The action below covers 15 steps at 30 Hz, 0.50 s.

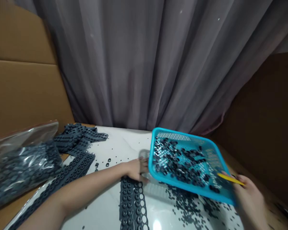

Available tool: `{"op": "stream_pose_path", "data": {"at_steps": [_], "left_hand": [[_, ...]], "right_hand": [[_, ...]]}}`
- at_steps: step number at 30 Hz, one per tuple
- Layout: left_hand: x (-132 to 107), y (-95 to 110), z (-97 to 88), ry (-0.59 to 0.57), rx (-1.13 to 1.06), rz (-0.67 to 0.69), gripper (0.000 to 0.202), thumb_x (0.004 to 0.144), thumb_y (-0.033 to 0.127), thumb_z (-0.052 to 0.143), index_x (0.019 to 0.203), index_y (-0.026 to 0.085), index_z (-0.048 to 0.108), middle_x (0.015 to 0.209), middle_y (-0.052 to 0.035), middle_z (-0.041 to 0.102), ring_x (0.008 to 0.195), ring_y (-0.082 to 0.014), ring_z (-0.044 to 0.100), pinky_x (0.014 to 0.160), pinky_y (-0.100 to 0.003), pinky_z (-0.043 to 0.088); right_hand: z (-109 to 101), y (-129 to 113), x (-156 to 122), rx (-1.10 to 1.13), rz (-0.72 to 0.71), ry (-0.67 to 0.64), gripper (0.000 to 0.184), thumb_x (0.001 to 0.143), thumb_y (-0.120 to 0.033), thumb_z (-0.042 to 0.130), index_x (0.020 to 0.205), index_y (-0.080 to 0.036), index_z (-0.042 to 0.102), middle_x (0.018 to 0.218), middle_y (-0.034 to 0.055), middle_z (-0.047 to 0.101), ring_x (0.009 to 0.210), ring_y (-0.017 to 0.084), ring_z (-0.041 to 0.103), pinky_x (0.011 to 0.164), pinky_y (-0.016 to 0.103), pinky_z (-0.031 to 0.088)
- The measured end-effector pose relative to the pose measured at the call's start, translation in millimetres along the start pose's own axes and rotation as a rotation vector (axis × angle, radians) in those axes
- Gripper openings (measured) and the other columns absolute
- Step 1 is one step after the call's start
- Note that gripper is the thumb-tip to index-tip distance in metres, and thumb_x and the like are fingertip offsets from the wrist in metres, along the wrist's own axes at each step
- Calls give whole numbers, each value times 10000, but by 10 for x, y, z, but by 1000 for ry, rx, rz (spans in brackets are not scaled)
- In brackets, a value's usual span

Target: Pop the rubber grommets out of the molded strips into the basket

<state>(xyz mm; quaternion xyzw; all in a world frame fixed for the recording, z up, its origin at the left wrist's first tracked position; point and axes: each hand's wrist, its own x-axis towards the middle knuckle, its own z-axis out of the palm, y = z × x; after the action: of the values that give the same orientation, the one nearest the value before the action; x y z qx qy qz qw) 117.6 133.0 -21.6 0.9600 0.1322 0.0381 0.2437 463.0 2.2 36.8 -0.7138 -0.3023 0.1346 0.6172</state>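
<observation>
A blue plastic basket (182, 185) holding many small black rubber rings (180, 166) is tilted above the white tabletop. My right hand (251, 196) is closed at its right end, with a slim yellow tool (230, 179) in the fingers; the hand is blurred and its hold on the basket is partly hidden. My left hand (134, 169) reaches to the basket's left side, fingers stretched and apart, the tips partly behind the rim. I cannot tell whether they touch it. Below that hand lies a black perforated rubber strip (131, 204), with open holes along its right edge.
Small black bits (189, 204) are scattered under the basket. At left are a clear bag (26, 169) full of black pieces, a pile of rubber strips (74, 137) and another long strip (72, 169). Cardboard (21, 89) and a grey curtain (124, 64) enclose the table.
</observation>
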Motion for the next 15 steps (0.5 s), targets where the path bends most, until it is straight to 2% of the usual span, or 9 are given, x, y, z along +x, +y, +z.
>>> {"op": "stream_pose_path", "data": {"at_steps": [2, 4, 7, 9, 12, 15], "left_hand": [[-67, 61, 73, 67, -12, -6, 649, 816, 511, 538, 1386, 221, 429, 1484, -80, 361, 1351, -317, 332, 1137, -423, 223], [-97, 97, 137, 75, -8, -73, 724, 813, 545, 525, 1428, 205, 353, 1498, -91, 331, 1353, -317, 328, 1121, -418, 266], [-98, 145, 190, 92, 32, -159, 762, 814, 578, 498, 1424, 146, 352, 1499, -144, 307, 1365, -328, 304, 1101, -434, 300], [-99, 198, 190, 148, 50, -171, 678, 829, 544, 493, 1364, 131, 444, 1453, -159, 389, 1344, -313, 351, 1094, -426, 315], [-147, 321, 162, 256, 68, -196, 530, 834, 448, 518, 1284, 169, 530, 1376, -131, 500, 1296, -290, 422, 1119, -454, 266], [-293, 426, 125, 433, 18, -351, 512, 781, 339, 588, 1278, 229, 529, 1384, -78, 499, 1299, -270, 415, 1140, -450, 218]], "right_hand": [[450, -193, -21, -19, -29, -58, 305, 492, -366, 660, 614, -250, 406, 550, -18, 461, 461, 144, 422, 462, 290, 305], [1007, -359, -82, -71, -113, -156, 318, 520, -425, 632, 638, -234, 406, 535, -43, 434, 478, 142, 409, 479, 271, 297], [1836, -471, -212, -123, -169, -268, 260, 565, -376, 600, 600, -227, 389, 497, -64, 405, 491, 129, 381, 502, 256, 290], [2271, -455, -281, -140, -168, -307, 213, 599, -319, 602, 599, -219, 413, 501, -61, 418, 512, 134, 397, 515, 253, 303], [2697, -375, -322, -174, -133, -347, 139, 672, -246, 641, 684, -180, 519, 599, -20, 526, 611, 166, 500, 584, 276, 397], [2916, -313, -335, -198, -86, -390, 212, 833, -285, 614, 977, -130, 600, 931, 59, 630, 821, 189, 600, 724, 347, 502]]}}
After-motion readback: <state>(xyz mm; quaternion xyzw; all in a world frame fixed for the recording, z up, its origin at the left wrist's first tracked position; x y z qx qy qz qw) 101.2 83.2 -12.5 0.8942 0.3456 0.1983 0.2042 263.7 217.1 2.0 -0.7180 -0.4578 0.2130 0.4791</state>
